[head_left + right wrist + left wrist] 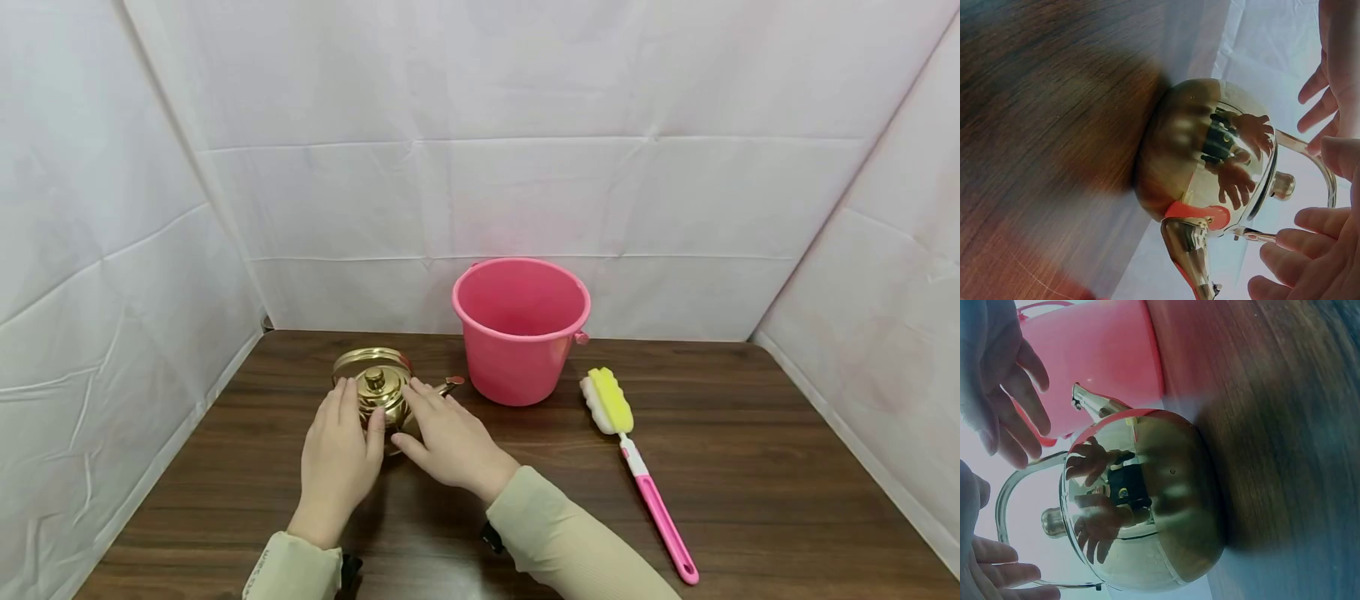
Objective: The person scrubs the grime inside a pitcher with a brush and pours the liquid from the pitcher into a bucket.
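Note:
A shiny gold kettle [1166, 506] with a knobbed lid and a raised hoop handle stands upright on the table, its spout turned toward the right. My left hand [339, 454] hovers at its near left side with straight fingers, and my right hand [456, 440] is stretched out at its near right, over the spout side. Both wrist views show a gap between the fingers and the kettle body, which reflects the two hands. In the right wrist view the right hand [1316, 250] has its fingers spread, level with the lid knob. Neither hand holds anything.
A pink bucket [517, 367] stands behind and right of the kettle, close to the spout tip. Further right lies a sponge brush [637, 467] with a yellow and white head and a pink handle. White cloth walls [525, 192] enclose the dark wooden table [750, 467].

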The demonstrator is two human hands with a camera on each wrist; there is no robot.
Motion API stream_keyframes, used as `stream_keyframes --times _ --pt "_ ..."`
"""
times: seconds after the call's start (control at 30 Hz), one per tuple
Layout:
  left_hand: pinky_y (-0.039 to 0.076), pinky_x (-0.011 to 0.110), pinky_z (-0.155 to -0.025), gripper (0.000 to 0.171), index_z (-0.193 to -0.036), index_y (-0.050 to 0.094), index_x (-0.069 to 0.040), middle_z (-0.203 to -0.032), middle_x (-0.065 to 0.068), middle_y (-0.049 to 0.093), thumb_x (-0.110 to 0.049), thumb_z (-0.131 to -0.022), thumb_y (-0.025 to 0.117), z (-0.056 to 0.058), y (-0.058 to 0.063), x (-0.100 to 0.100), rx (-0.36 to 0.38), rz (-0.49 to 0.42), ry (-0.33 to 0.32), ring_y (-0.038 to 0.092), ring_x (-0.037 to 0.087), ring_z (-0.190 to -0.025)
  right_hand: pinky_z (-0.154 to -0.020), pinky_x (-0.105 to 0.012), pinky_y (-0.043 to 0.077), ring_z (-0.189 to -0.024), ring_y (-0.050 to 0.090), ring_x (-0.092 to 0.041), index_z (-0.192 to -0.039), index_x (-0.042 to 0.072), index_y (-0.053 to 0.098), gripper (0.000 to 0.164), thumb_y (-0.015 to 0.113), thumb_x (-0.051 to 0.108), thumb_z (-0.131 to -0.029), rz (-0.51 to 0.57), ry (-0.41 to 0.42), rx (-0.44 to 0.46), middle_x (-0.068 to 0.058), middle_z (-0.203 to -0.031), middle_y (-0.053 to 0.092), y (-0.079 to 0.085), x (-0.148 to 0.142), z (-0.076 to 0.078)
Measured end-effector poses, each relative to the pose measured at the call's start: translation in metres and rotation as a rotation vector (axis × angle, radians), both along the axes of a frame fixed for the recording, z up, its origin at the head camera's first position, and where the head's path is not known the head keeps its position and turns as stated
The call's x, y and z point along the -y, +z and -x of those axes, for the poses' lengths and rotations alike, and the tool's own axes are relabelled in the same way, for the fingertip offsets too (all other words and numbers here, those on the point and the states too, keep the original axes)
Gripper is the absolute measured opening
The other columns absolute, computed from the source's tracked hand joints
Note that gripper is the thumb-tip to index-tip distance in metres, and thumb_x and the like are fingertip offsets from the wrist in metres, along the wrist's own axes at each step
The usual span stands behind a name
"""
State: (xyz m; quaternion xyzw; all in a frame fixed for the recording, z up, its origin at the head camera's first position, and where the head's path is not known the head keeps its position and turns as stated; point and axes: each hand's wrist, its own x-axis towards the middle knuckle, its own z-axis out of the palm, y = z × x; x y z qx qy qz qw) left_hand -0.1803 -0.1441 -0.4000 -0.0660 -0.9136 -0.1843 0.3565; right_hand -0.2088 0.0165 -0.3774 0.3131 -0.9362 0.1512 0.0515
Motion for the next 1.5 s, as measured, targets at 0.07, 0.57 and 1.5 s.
stream_keyframes --times 0.07,0.57,1.5 --pt "0.047 0.057 -0.089 0.053 -0.126 0.046 0.017 -0.125 0.035 0.052 -0.023 -0.094 0.057 0.000 0.001 0.001 0.008 -0.002 0.007 0.054 0.047 -0.113 -0.112 -0.044 0.033 -0.139 0.035 -0.023 -0.147 0.009 0.034 0.063 0.047 0.046 -0.097 -0.003 0.001 -0.002 -0.007 -0.154 0.032 0.000 0.001 0.000" --pt "0.052 0.055 -0.071 0.048 -0.122 0.050 0.017 -0.110 0.032 0.058 -0.020 -0.092 0.059 -0.001 -0.001 0.008 -0.037 -0.044 0.051 0.060 0.046 -0.096 -0.112 -0.040 0.033 -0.140 0.035 -0.022 -0.147 0.008 0.033 0.064 0.048 0.045 -0.097 0.013 0.014 0.004 -0.009 -0.153 0.033 0.001 0.006 0.001" --pt "0.050 0.059 -0.077 0.049 -0.128 0.045 0.016 -0.122 0.033 0.052 -0.022 -0.098 0.049 0.004 0.004 0.021 0.095 -0.196 0.133 0.054 0.049 -0.106 -0.110 -0.038 0.036 -0.139 0.035 -0.023 -0.147 0.009 0.032 0.065 0.050 0.044 -0.096 0.029 0.011 0.016 -0.009 -0.153 0.034 -0.002 0.015 0.003"
